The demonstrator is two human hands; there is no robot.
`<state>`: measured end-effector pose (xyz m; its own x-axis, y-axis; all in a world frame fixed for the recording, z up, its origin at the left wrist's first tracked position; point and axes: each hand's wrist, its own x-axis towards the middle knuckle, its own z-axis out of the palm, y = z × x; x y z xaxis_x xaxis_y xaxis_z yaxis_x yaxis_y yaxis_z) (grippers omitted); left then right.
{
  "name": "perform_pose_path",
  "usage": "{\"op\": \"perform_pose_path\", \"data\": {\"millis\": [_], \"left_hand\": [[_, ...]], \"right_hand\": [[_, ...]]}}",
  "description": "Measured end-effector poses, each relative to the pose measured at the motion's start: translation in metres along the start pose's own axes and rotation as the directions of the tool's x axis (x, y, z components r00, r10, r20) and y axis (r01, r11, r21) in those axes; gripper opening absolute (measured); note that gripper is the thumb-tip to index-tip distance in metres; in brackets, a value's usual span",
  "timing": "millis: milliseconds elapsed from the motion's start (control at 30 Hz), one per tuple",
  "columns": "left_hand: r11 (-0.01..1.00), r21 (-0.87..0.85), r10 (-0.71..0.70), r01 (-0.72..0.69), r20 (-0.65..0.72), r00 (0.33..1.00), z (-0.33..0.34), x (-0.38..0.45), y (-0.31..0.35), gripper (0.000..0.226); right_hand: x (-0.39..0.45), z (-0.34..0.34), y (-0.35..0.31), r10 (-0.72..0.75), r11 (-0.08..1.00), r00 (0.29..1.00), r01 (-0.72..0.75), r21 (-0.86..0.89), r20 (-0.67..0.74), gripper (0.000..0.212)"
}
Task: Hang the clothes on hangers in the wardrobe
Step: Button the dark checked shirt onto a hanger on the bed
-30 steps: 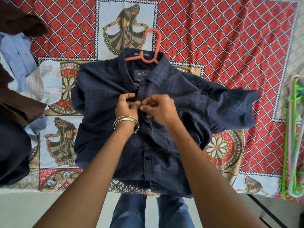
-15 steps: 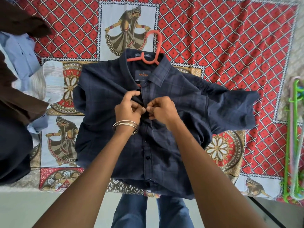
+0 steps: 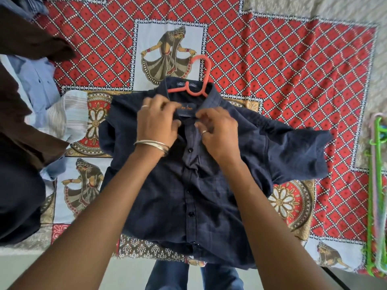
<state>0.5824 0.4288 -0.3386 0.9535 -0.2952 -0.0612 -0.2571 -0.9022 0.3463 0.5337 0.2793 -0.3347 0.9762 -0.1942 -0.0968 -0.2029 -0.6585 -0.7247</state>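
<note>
Buttoning at mid-frame: our left hand (image 3: 156, 120) and right hand (image 3: 215, 130) pinch the navy shirt (image 3: 188, 185) collar over the coral hanger (image 3: 201, 80); next we lift by its hook.

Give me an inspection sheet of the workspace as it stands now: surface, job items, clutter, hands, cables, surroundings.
Surface: patterned bedsheet, red diamond print with dancer panels.
Job's things: navy shirt lying flat, front buttoned, collar at the far end; coral hanger inside it, hook sticking out past the collar.
Clutter: heap of other clothes at left; green hangers at the right edge.
Hands: left hand and right hand both pinch the shirt's collar area.
Cables: nothing seen.
Surroundings: pale floor at the near edge; no wardrobe in view.
</note>
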Motion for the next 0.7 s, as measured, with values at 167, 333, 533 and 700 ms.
{"op": "perform_pose_path", "data": {"millis": [167,333,533,700], "left_hand": [[0.937,0.275,0.122,-0.214,0.316,0.941,0.013,0.018,0.000,0.033],[0.977,0.196,0.015,-0.087,0.344,0.939,0.009,0.027,-0.009,0.022],[0.929,-0.220,-0.182,0.296,0.427,0.886,-0.003,0.045,-0.024,0.009],[0.887,-0.245,-0.223,0.391,0.515,0.828,0.001,0.051,-0.012,0.015]], "right_hand": [[0.026,0.020,0.013,-0.197,0.835,0.954,0.284,-0.472,0.226,0.036],[0.029,0.011,0.030,-0.151,0.915,0.948,0.241,-0.325,0.278,0.013],[0.019,-0.010,0.030,-0.187,0.978,0.891,0.210,-0.011,0.413,0.018],[0.022,0.018,0.014,-0.135,0.989,0.966,0.146,-0.035,0.219,0.015]]}}
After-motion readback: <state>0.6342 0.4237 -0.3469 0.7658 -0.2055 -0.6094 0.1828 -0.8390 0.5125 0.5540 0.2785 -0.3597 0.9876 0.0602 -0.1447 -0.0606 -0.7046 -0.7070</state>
